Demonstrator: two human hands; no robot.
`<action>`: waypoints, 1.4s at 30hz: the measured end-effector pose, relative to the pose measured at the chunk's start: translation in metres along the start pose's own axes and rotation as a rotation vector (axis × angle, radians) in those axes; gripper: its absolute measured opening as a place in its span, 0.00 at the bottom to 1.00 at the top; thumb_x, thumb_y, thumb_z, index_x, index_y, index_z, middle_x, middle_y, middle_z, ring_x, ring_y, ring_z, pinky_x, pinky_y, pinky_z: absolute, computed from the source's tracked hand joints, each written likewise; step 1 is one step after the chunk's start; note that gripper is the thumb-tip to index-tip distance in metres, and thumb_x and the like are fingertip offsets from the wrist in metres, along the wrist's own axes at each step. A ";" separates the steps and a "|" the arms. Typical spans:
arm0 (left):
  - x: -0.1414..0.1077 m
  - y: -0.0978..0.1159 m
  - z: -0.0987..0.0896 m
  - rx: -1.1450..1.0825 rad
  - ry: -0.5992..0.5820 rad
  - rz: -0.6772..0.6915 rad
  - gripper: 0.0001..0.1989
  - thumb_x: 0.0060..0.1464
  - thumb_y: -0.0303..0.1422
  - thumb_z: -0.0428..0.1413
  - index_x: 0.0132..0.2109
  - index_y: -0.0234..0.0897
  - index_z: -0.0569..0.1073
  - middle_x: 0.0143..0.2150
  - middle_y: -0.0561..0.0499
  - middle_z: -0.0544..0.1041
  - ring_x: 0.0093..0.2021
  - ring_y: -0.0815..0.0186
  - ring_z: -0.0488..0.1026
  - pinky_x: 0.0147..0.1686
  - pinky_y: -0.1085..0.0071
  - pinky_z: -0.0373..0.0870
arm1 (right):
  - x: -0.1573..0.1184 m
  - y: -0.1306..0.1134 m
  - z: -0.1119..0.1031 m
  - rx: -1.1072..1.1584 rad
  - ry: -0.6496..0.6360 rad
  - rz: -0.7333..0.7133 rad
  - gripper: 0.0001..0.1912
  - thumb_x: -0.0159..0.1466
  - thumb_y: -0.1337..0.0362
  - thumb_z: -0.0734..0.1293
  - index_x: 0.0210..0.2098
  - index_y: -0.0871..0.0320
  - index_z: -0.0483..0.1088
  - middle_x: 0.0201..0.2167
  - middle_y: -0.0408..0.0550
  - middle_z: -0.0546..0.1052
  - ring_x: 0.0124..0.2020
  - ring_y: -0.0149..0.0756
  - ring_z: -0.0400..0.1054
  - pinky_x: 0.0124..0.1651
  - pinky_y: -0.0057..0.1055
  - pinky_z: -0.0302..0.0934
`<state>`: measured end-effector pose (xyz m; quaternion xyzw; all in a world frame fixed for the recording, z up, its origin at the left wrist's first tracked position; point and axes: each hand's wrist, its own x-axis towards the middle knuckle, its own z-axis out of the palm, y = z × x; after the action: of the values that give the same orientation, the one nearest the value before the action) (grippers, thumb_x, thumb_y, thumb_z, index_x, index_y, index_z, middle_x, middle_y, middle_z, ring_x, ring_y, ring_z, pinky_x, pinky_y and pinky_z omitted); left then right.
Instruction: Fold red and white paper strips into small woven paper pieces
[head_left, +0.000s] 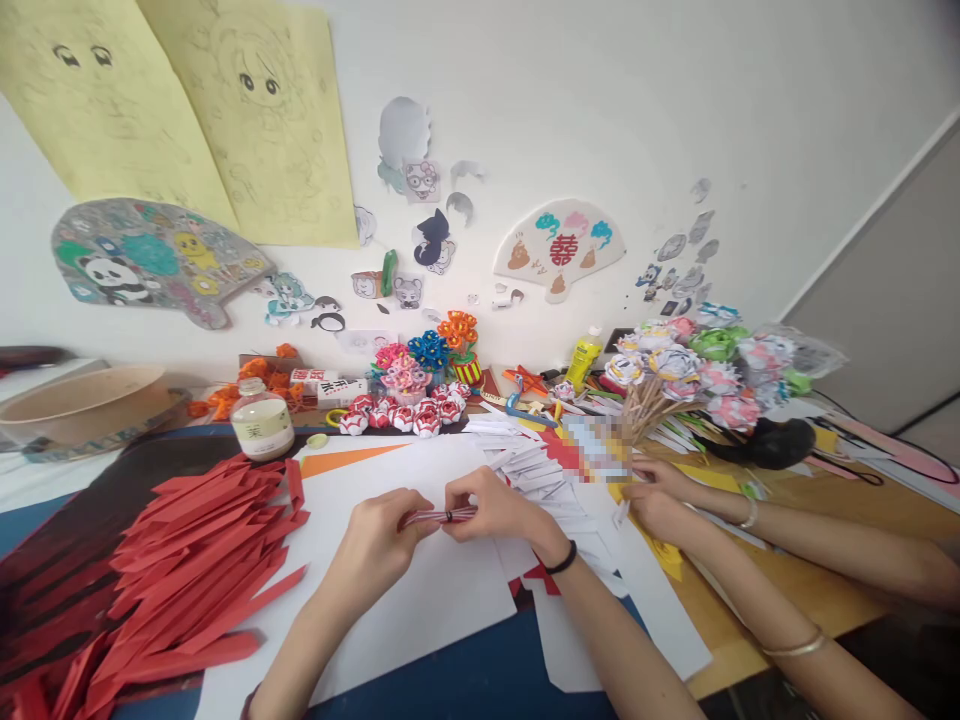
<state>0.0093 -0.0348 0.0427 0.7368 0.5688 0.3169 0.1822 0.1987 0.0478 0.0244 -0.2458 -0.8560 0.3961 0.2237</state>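
Between my two hands, above the white paper, is a small bundle of red and white folded paper strips with a dark tie round its middle. My left hand pinches the bundle's left end. At the other end, the thumb and fingers of my right hand are closed on it. A large pile of folded red paper strips lies to the left of my left hand. Folded white paper strips are spread just beyond my right hand.
A jar stands behind the red pile. Finished red-and-white paper flowers sit at the back. On the right, another person's hands work with yellow paper, near a bunch of paper flowers. A yellow bottle stands by the wall.
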 end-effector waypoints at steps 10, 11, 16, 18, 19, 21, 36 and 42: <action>0.001 -0.009 -0.004 -0.071 0.045 -0.147 0.16 0.59 0.41 0.49 0.36 0.38 0.77 0.25 0.52 0.76 0.25 0.66 0.68 0.28 0.72 0.60 | -0.001 -0.008 -0.003 0.242 0.006 0.074 0.15 0.58 0.60 0.69 0.42 0.60 0.74 0.30 0.45 0.77 0.25 0.30 0.70 0.33 0.27 0.64; 0.002 -0.009 -0.004 -0.077 0.041 -0.149 0.16 0.59 0.41 0.49 0.35 0.38 0.77 0.25 0.53 0.76 0.25 0.67 0.67 0.28 0.73 0.59 | 0.000 -0.007 -0.002 0.310 0.009 0.090 0.16 0.60 0.57 0.68 0.43 0.61 0.74 0.29 0.45 0.76 0.24 0.30 0.69 0.32 0.28 0.64; 0.000 -0.004 -0.002 -0.092 0.040 -0.086 0.14 0.60 0.40 0.49 0.35 0.39 0.77 0.30 0.52 0.78 0.28 0.67 0.70 0.31 0.73 0.61 | 0.002 0.001 0.003 0.477 0.070 0.140 0.20 0.60 0.52 0.68 0.41 0.63 0.74 0.25 0.46 0.75 0.23 0.30 0.68 0.29 0.28 0.64; -0.001 -0.002 -0.001 -0.071 0.063 -0.056 0.14 0.60 0.39 0.49 0.36 0.39 0.76 0.32 0.51 0.78 0.30 0.66 0.71 0.33 0.73 0.61 | 0.003 0.003 0.007 0.493 0.060 0.136 0.19 0.58 0.52 0.69 0.39 0.63 0.75 0.25 0.46 0.75 0.22 0.29 0.68 0.28 0.28 0.64; -0.002 -0.002 0.000 -0.056 0.074 -0.046 0.14 0.60 0.39 0.49 0.36 0.39 0.76 0.32 0.51 0.78 0.31 0.65 0.72 0.33 0.73 0.61 | 0.003 0.004 0.010 0.500 0.057 0.132 0.19 0.58 0.52 0.70 0.38 0.62 0.74 0.25 0.46 0.75 0.22 0.29 0.68 0.28 0.28 0.64; -0.003 -0.001 0.001 -0.022 0.077 -0.026 0.13 0.61 0.37 0.48 0.36 0.39 0.76 0.32 0.50 0.78 0.31 0.65 0.72 0.33 0.73 0.61 | 0.005 0.005 0.015 0.519 0.064 0.124 0.18 0.56 0.53 0.71 0.36 0.62 0.74 0.25 0.46 0.75 0.22 0.29 0.68 0.27 0.27 0.63; -0.006 0.000 -0.010 0.043 0.083 0.059 0.09 0.58 0.36 0.53 0.37 0.39 0.77 0.29 0.53 0.79 0.26 0.69 0.70 0.29 0.74 0.61 | 0.004 0.007 0.014 0.739 0.006 0.079 0.17 0.52 0.56 0.75 0.28 0.63 0.68 0.24 0.47 0.78 0.21 0.33 0.73 0.25 0.28 0.67; -0.004 -0.004 -0.009 0.052 0.085 0.071 0.10 0.58 0.37 0.53 0.38 0.40 0.77 0.30 0.53 0.79 0.26 0.69 0.69 0.29 0.74 0.61 | 0.003 0.006 0.011 0.740 0.005 0.084 0.18 0.51 0.57 0.76 0.28 0.63 0.68 0.24 0.47 0.78 0.23 0.35 0.74 0.27 0.31 0.69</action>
<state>0.0001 -0.0380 0.0459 0.7467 0.5577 0.3393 0.1273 0.1919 0.0468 0.0137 -0.1841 -0.6433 0.6872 0.2829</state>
